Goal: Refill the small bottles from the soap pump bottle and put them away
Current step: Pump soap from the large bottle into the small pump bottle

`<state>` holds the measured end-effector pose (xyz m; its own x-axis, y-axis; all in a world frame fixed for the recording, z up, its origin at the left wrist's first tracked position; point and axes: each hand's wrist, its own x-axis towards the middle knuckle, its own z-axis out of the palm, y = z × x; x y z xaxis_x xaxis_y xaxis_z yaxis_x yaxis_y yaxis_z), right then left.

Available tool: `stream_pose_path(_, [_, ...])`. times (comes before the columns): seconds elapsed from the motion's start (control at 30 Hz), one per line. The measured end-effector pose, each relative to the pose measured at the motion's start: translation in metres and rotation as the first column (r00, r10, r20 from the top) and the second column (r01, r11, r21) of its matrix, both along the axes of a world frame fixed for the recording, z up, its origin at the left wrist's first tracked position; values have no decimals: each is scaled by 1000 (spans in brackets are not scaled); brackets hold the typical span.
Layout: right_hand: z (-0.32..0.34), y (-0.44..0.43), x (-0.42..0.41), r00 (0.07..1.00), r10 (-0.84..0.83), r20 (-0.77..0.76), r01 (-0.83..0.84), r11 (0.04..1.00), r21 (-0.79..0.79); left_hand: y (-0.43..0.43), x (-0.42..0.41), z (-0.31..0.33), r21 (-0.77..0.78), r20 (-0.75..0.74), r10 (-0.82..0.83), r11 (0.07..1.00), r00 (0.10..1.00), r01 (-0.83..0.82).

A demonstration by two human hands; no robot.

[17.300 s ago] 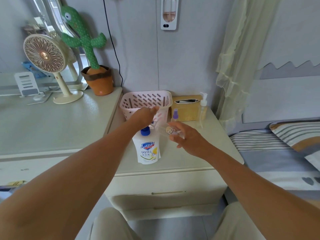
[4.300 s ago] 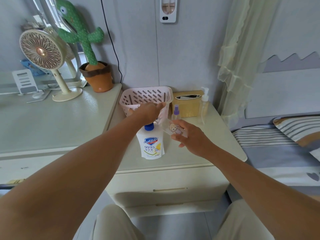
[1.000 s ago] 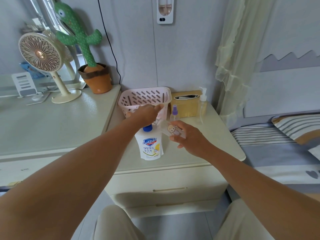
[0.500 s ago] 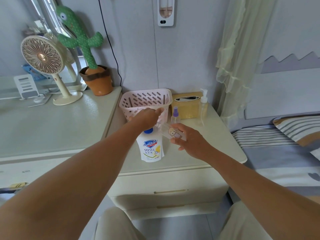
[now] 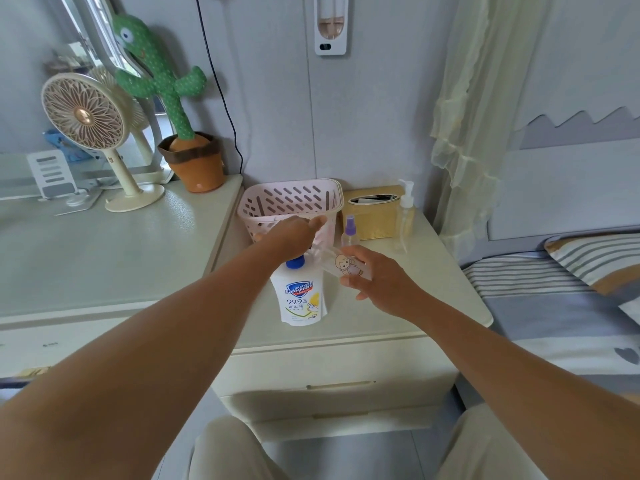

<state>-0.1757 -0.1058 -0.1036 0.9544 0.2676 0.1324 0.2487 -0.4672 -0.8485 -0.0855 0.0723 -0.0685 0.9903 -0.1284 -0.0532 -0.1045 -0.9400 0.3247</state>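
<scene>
Okay, left hand [image 5: 294, 233] lies palm-down on top of the soap pump bottle [image 5: 299, 296]. The pump head is fully hidden under it and only the blue collar shows; one digit sticks out straight toward the basket [image 5: 291, 202], and I cannot tell whether the others curl round the pump or just press on it. Right hand [image 5: 377, 278] is grasping the small bottle [image 5: 346, 265], pinched between thumb and fingers and tilted with its neck toward the pump, just beside the collar. The neck and the nozzle blur together there, so contact is unclear, as is the fill level in the clear plastic. Its sticker is a cartoon child with yellow hair, no text readable. The soap bottle stands upright near the front of the desk [image 5: 426, 289]; its label reads "Safeguard" and "99.9%", and the lines below are too small to read. Behind it the pink slotted basket has its near wall partly covered by the left hand, contents hard to make out. A purple-capped spray bottle [image 5: 350, 232] stands just right of the basket, then a gold tissue box [image 5: 374, 216] and a clear pump bottle [image 5: 404, 216]. Both forearms and the knees are cut off by the lower frame edge.
</scene>
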Motion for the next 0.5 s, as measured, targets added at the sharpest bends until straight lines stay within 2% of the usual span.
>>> stream_pose_path(0.27, [-1, 1, 0, 1000, 11, 22, -11, 1000, -15, -1, -1, -2, -63, 17, 63, 996, 998, -62])
stream_pose_path(0.4, [1, 1, -1, 1000, 5, 15, -5, 1000, 9, -1, 2, 5, -69, -42, 34, 997, 999, -37])
stream_pose_path(0.5, [2, 0, -1, 1000, 4, 14, -4, 1000, 4, -1, 2, 6, -51, -23, 19, 998, 1000, -20])
